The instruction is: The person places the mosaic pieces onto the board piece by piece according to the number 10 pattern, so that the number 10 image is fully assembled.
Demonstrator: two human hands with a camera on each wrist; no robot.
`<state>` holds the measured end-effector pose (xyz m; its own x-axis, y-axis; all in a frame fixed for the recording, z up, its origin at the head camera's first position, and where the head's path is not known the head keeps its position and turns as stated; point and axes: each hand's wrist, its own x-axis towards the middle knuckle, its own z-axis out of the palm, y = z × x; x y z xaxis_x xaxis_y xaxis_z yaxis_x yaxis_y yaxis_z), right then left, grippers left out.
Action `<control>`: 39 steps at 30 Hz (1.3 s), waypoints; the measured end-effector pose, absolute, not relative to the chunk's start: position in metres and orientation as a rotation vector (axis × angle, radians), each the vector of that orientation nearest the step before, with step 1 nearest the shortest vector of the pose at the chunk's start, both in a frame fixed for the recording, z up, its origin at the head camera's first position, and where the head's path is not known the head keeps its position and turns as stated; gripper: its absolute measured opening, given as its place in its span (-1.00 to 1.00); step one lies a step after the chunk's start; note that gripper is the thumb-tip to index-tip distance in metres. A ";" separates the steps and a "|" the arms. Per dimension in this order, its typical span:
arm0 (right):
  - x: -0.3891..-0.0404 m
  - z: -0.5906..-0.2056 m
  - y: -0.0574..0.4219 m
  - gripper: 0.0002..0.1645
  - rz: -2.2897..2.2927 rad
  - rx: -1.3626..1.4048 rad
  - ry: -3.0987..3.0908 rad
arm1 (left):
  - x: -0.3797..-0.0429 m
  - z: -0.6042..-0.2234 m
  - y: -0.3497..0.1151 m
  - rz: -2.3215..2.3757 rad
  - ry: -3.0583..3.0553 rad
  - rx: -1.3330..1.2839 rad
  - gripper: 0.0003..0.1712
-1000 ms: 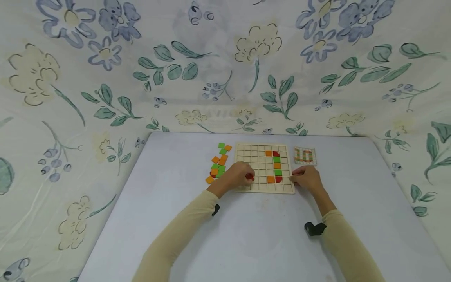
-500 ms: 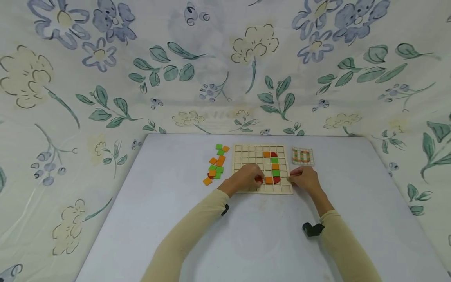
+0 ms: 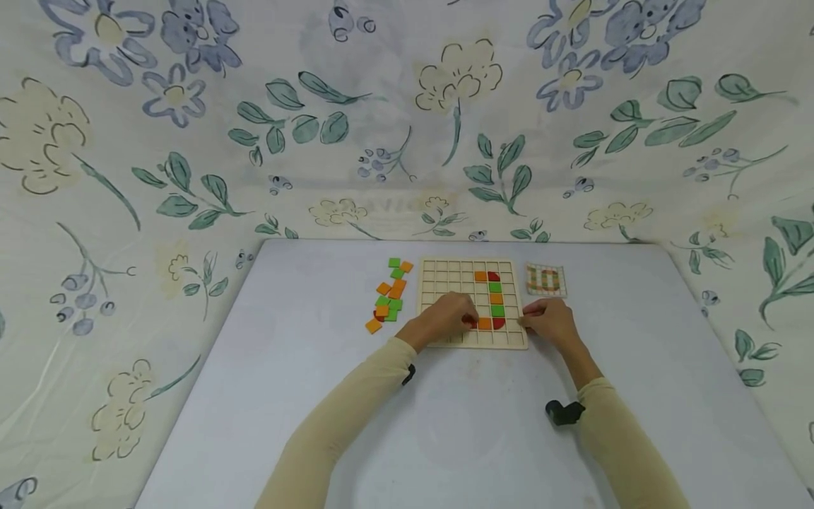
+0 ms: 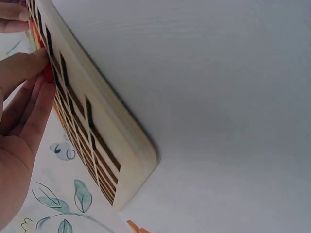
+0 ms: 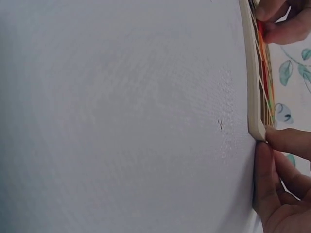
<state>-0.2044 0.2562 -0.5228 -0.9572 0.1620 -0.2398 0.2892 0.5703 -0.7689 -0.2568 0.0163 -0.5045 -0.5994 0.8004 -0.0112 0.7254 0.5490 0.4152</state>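
Tile [image 4: 48,74], red, lies pinched in the left grip [image 3: 448,315].

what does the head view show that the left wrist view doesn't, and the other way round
Only the head view: the small patterned card, the loose green tiles and the beige sleeves.

Only the left wrist view: the palm side of the left hand.

Both: the grid board, the red tile that the left hand pinches, the right hand (just fingers in the left wrist view), the white table and the floral cloth.
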 end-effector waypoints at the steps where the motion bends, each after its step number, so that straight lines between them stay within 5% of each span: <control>1: -0.204 -0.523 0.256 -0.66 -1.336 0.384 2.656 | -0.257 -0.504 0.017 0.555 2.583 1.288 -0.82; 10: -0.204 -0.523 0.255 -0.65 -1.320 0.394 2.650 | -0.256 -0.500 0.019 0.601 2.576 1.240 -0.61; 26: -0.205 -0.524 0.254 -0.63 -1.315 0.397 2.640 | -0.244 -0.498 0.017 0.520 2.704 1.169 -0.61; 39: -0.203 -0.521 0.254 -0.63 -1.279 0.394 2.658 | -0.273 -0.479 -0.068 0.579 2.879 1.007 -0.67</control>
